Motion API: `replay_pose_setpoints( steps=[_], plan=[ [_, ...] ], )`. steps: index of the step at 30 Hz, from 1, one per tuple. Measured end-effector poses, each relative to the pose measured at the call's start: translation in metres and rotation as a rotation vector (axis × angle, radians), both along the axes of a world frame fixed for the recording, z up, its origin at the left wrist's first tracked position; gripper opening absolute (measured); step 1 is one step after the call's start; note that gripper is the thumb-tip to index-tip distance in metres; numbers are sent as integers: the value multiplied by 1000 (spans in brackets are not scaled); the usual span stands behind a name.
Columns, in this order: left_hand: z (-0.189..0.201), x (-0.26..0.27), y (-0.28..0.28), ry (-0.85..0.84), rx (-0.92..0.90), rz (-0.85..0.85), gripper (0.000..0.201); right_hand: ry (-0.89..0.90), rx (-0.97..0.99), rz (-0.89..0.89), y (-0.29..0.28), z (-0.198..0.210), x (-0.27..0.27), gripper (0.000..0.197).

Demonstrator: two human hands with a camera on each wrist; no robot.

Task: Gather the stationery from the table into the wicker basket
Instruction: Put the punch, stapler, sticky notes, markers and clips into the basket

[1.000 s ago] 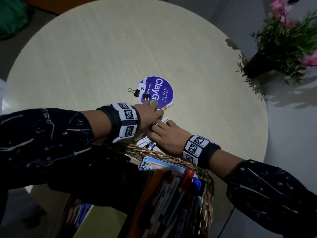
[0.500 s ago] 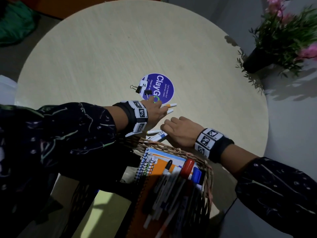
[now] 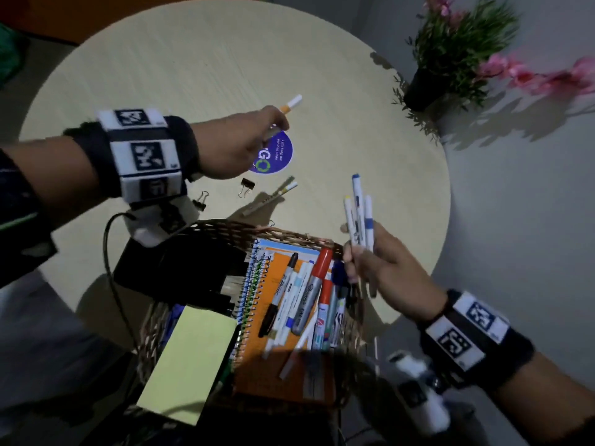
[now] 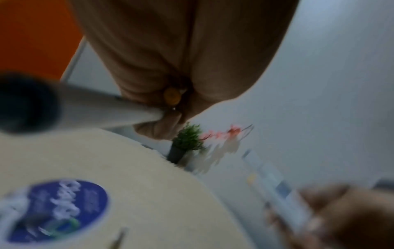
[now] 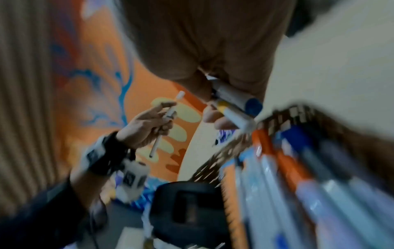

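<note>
Our right hand grips three white pens, tips pointing away; our left hand pinches a white orange-banded pen.

1. wicker basket sits at the table's near edge, holding notebooks with markers on top.
2. two binder clips lie just beyond the basket.
3. a round sticker lies behind the clips.
4. a potted plant stands off the table's far right.
</note>
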State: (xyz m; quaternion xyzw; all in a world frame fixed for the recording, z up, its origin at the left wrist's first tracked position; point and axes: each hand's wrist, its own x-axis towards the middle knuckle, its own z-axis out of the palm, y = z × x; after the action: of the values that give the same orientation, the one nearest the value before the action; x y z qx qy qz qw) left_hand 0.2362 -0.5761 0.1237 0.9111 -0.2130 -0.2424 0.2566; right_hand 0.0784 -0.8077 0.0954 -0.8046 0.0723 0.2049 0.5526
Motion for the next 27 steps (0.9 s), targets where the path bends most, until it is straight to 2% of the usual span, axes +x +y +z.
replay_pose_setpoints(
  steps=[2, 3, 5, 8, 11, 14, 17, 18, 20, 21, 23, 25, 26, 27],
  plan=[
    [11, -33, -1, 139, -160, 18, 48, 246, 285, -204, 17, -12, -29, 26],
    [9, -52, -1, 241, -223, 25, 47, 336, 367, -274, 24, -20, -41, 28],
    [-9, -93, -3, 427, -251, 32, 42, 441, 399, -351, 34, -34, -57, 35],
    [-45, -143, -10, 536, -166, 31, 46, 499, 356, -407, 42, -49, -72, 44],
    [-67, -166, -13, 538, -113, 55, 42, 484, 244, -370, 41, -58, -83, 49],
    [-76, -176, -12, 554, -144, 79, 39, 450, 174, -245, 35, -47, -88, 70],
    [-66, -180, 2, 522, -170, 31, 35, 406, 173, -66, 26, -27, -84, 91],
    [-57, -180, 8, 530, -176, 13, 41, 359, 115, 33, 22, -18, -80, 90],
    [-30, -173, 26, 468, -246, 8, 49, 158, -68, 226, 13, 2, -62, 58],
    [-14, -164, 37, 378, -297, 17, 46, 0, -174, 302, 8, 10, -45, 48],
    [14, -129, 62, 123, -305, 2, 43, -357, -370, 424, 3, 24, -1, 41],
    [31, -79, 87, -225, -201, -73, 40, -684, -643, 578, 5, 21, 50, 38],
    [34, -51, 97, -380, -77, -131, 38, -802, -763, 695, 8, 11, 73, 39],
    [27, -25, 107, -486, 124, -193, 36, -884, -841, 846, 11, -5, 95, 39]
  ],
)
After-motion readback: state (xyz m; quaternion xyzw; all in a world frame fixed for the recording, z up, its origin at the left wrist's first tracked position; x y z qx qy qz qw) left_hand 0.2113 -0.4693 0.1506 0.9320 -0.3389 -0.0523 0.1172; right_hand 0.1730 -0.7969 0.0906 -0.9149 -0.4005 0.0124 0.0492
